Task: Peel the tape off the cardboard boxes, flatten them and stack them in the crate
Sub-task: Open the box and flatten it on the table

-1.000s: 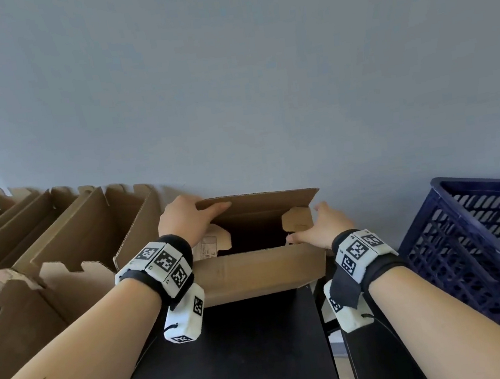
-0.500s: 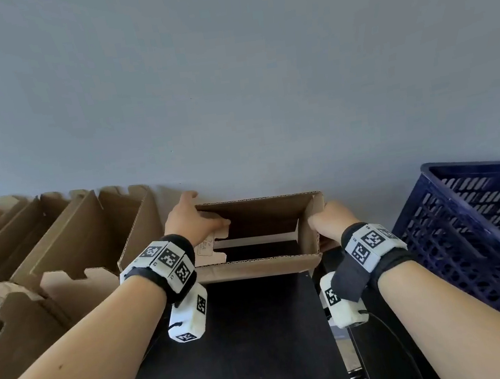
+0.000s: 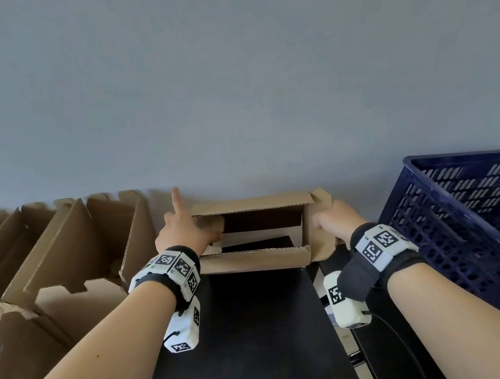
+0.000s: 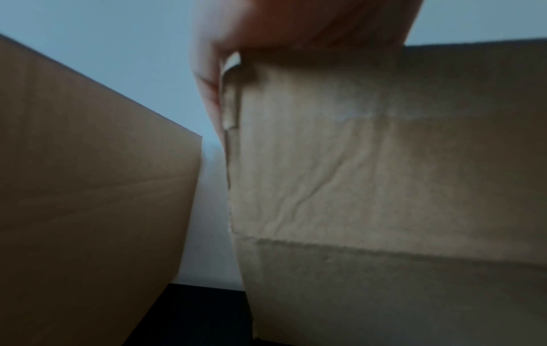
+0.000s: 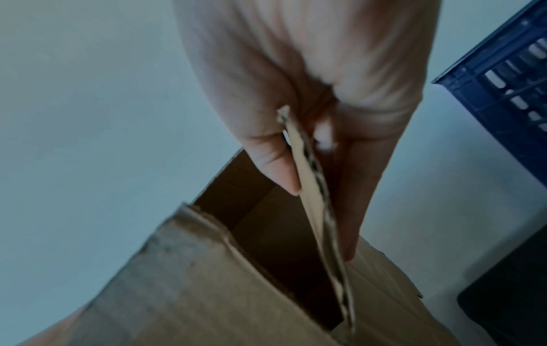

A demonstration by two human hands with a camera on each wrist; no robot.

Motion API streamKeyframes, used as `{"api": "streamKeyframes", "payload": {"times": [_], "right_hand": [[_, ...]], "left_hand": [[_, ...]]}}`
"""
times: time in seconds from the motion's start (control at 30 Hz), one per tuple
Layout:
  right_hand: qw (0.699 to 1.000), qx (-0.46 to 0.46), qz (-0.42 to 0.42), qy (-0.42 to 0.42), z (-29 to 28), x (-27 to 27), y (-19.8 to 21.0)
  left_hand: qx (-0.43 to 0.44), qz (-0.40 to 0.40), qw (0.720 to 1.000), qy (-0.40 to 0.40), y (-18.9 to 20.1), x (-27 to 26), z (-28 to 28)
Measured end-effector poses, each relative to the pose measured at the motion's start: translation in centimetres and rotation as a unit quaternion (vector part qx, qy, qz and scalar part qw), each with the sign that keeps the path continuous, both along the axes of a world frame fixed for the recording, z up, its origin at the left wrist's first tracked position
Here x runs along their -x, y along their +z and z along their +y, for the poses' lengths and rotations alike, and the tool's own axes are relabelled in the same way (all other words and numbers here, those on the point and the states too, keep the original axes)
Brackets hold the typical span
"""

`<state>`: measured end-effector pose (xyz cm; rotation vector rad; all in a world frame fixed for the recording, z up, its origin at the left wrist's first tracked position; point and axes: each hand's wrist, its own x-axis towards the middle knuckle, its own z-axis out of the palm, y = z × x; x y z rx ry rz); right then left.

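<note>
A brown cardboard box (image 3: 257,259) stands open on the far end of the black table (image 3: 244,331), against the grey wall. Its top and bottom are open, and the table shows through it. My left hand (image 3: 196,227) grips the box's left end, with the index finger pointing straight up. In the left wrist view my left hand (image 4: 266,35) sits over the top edge of the box (image 4: 384,187). My right hand (image 3: 322,221) holds the right end wall. In the right wrist view my right hand (image 5: 319,217) pinches that cardboard wall (image 5: 313,187) between thumb and fingers.
A dark blue slatted crate (image 3: 467,225) stands at the right, close to the box, and shows in the right wrist view as the crate (image 5: 503,93). Several open cardboard boxes (image 3: 61,253) line the wall at the left, the nearest right beside my left hand.
The box's inner flaps have opened up and the bottom now shows through. My hands have moved apart to the box's two ends, and my left index finger has lifted.
</note>
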<state>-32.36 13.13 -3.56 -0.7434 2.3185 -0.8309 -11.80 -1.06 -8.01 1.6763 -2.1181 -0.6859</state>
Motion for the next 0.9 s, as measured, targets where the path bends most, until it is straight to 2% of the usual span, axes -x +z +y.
{"api": "streamKeyframes", "payload": {"times": [0.1, 0.23, 0.37, 0.43, 0.53, 0.67, 0.8, 0.9], "right_hand": [[1.0, 0.009, 0.004, -0.004, 0.2, 0.2, 0.0], [1.0, 0.017, 0.02, -0.004, 0.4, 0.1, 0.4], [0.999, 0.033, 0.023, 0.018, 0.7, -0.2, 1.0], [0.999, 0.025, 0.037, 0.019, 0.8, -0.3, 1.1], [0.993, -0.012, 0.113, 0.026, 0.8, 0.0, 0.9], [0.985, -0.046, 0.161, 0.036, 1.1, 0.5, 0.8], [0.984, -0.069, 0.156, 0.051, 1.7, 1.2, 0.9], [0.983, -0.077, 0.148, 0.08, 2.2, 2.2, -0.3]], "left_hand": [[0.013, -0.003, 1.0, -0.004, 0.2, 0.3, 0.4], [0.075, -0.081, 0.992, -0.059, -0.2, 1.1, 0.6], [0.037, -0.086, 0.995, -0.042, -0.3, 1.0, -0.4], [0.028, -0.066, 0.996, -0.049, 0.1, 1.0, -0.8], [0.015, -0.039, 0.995, -0.088, 0.6, 1.4, -0.7], [-0.046, -0.003, 0.99, -0.132, 0.5, 1.9, -0.4], [-0.108, 0.1, 0.981, -0.126, 0.4, 1.6, -0.6], [-0.136, 0.191, 0.968, -0.084, 0.7, 0.9, -1.0]]}}
